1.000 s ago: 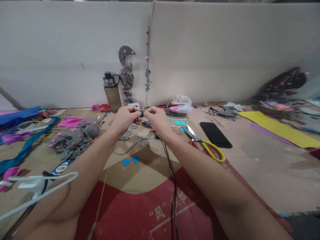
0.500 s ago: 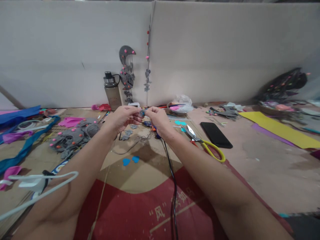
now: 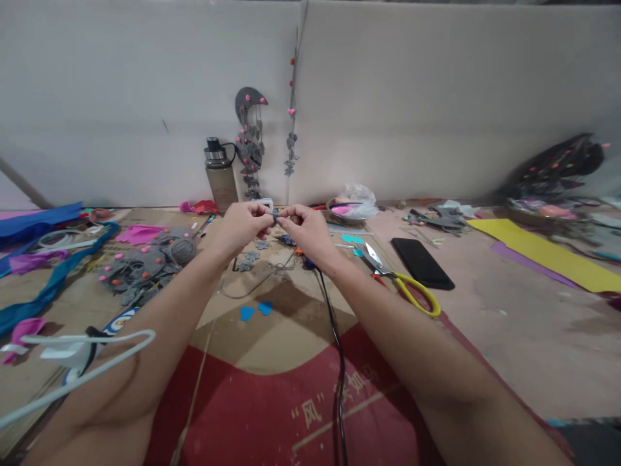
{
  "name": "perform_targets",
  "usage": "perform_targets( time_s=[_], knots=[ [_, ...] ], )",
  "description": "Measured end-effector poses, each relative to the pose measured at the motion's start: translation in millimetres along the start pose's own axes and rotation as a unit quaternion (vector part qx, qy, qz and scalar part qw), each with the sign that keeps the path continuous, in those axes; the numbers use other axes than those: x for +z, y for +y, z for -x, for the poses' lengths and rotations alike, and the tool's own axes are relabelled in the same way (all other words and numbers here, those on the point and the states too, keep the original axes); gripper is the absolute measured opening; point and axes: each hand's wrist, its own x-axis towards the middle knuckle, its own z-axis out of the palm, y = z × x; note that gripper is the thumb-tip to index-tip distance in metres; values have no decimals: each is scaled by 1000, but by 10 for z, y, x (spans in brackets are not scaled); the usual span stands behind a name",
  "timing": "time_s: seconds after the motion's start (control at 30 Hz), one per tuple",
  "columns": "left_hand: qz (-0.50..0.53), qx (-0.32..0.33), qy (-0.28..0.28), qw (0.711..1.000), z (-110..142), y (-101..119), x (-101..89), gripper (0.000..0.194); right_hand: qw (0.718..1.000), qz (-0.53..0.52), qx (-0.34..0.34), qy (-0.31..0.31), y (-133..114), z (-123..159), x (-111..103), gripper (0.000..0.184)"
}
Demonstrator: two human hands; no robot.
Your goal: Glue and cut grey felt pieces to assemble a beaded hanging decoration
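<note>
Above the middle of the cardboard-covered tabletop (image 3: 517, 353), the person's left hand (image 3: 245, 228) and right hand (image 3: 306, 232) meet closely, fingertips nearly together. Each grip is closed in a pinch on a small bluish piece (image 3: 275, 217) held between them (its exact shape is too small to tell). Below the hands, grey flower-shaped cutouts (image 3: 248, 260) lie on the cardboard (image 3: 237, 346), and nearer the person sit two blue heart cutouts (image 3: 247, 313), side by side. A black cord (image 3: 339, 362) runs from beneath the right hand toward the near edge, over the red printed area.

To the right are turquoise cutouts (image 3: 352, 239), then yellow-handled scissors (image 3: 416, 292), with a black phone (image 3: 422, 263) just beyond them. Farther right, a yellow sheet (image 3: 548, 252) partly covers a purple one (image 3: 531, 264). To the left, a ball of grey yarn (image 3: 181, 250) rests against a heap of grey felt (image 3: 138, 265) dotted with pink and orange balls. Behind the hands, a lidded bottle (image 3: 222, 184) stands upright near a hanging grey crescent (image 3: 248, 103), and a bowl (image 3: 347, 219) holds a clear plastic bag (image 3: 361, 199).
</note>
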Motion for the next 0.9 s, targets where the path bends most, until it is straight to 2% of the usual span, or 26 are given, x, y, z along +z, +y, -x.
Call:
perform_targets(
  time_s=[0.17, 0.4, 0.53, 0.63, 0.67, 0.7, 0.77, 0.9],
  knots=[
    [-3, -5, 2, 1000, -4, -7, -8, 9, 999, 31, -32, 16, 16, -1, -15, 19],
    [-36, 18, -27, 999, -17, -45, -18, 10, 999, 32, -5, 15, 18, -5, -3, 17],
    [47, -26, -116, 992, -57, -165, -86, 18, 999, -11, 44, 3, 136, 2, 98, 15],
    [126, -81, -217, 965, -102, -345, -161, 29, 995, -27, 98, -1, 330, 46, 229, 14],
    [140, -96, -221, 960, -116, -417, -177, 31, 994, -25, 108, -4, 395, 68, 273, 14],
    [154, -106, -207, 960, -129, -491, -184, 32, 993, -21, 113, 0, 453, 92, 314, 14],
    [178, -108, -127, 970, -145, -639, -168, 30, 994, -15, 110, 3, 531, 138, 376, 13],
    [164, -100, 128, 973, -130, -897, -58, 10, 996, -14, 92, 2, 556, 188, 432, 13]
  ],
)
